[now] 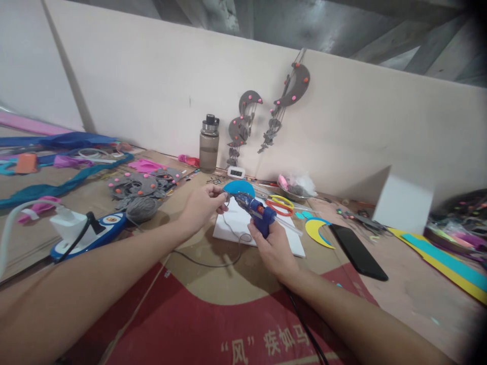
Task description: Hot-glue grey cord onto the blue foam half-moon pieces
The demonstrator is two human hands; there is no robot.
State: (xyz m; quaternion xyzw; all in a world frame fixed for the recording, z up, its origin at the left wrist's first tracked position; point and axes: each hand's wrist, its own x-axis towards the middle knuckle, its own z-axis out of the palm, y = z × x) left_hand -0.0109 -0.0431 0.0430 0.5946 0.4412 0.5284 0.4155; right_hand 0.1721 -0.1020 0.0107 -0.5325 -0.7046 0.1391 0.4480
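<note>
My right hand [272, 248] is wrapped round a blue glue gun [262, 215], with a clear glue stick [291, 226] jutting from its back. The gun's nozzle points left, close to the fingertips of my left hand [205, 205]. Those fingers are closed in a pinch on a grey yarn [225, 219]. From them the yarn loops down over a white sheet [243, 230] and the cardboard, towards a grey yarn ball [142, 208] on the left. Behind the nozzle lies a blue rounded piece [239, 188], partly hidden by my hand and the gun.
Scissors [281, 204], a yellow crescent [319, 232] and a black phone [357, 252] lie to the right. A power strip [91, 234] sits left. A bottle [209, 144] and small clock [236, 172] stand at the back; grey crescent hangings [297, 88] hang on the wall.
</note>
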